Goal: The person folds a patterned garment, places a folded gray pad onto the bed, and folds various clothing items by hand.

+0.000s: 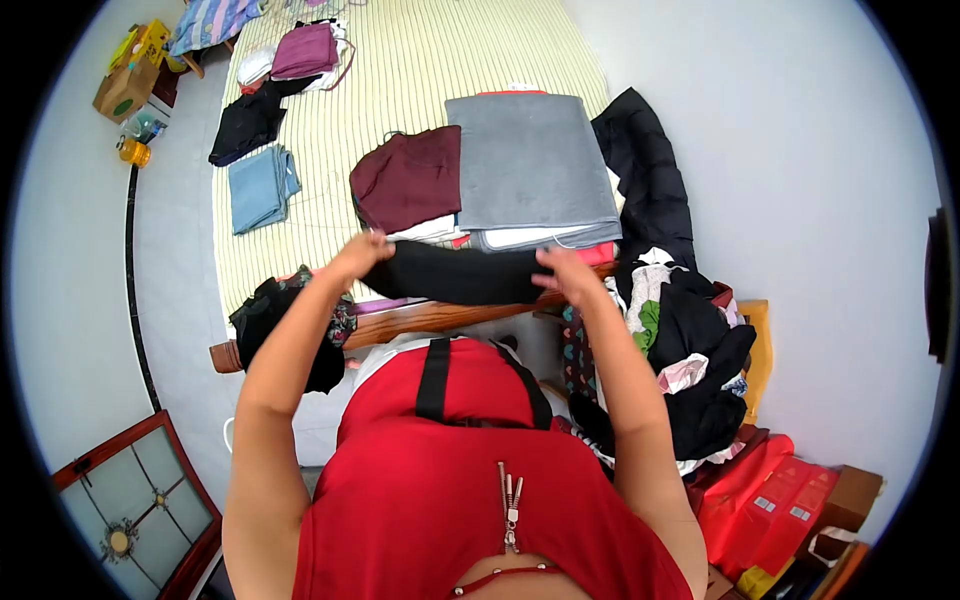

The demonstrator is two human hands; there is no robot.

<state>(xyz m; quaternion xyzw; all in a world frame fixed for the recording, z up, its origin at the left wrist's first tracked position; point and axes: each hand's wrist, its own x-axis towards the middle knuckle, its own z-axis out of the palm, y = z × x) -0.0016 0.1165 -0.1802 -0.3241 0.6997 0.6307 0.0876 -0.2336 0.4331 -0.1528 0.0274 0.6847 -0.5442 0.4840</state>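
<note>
A folded black garment (460, 275) is stretched level between my two hands, above the near edge of the bed; its exact kind cannot be made out. My left hand (362, 256) is closed on its left end. At its right end my right hand (566, 276) grips the other corner, slightly blurred. Just beyond the garment lie a folded maroon garment (410, 180) and a large folded grey cloth (535, 160), side by side. White and red cloth edges show beneath them.
The bed (400, 60) has a striped cover and a wooden edge (430, 320). Folded jeans (262, 188) and purple clothes (305, 50) lie left. A black puffer jacket (645, 170) and a heaped pile of clothes (690, 330) are right, with red bags (765, 500) below.
</note>
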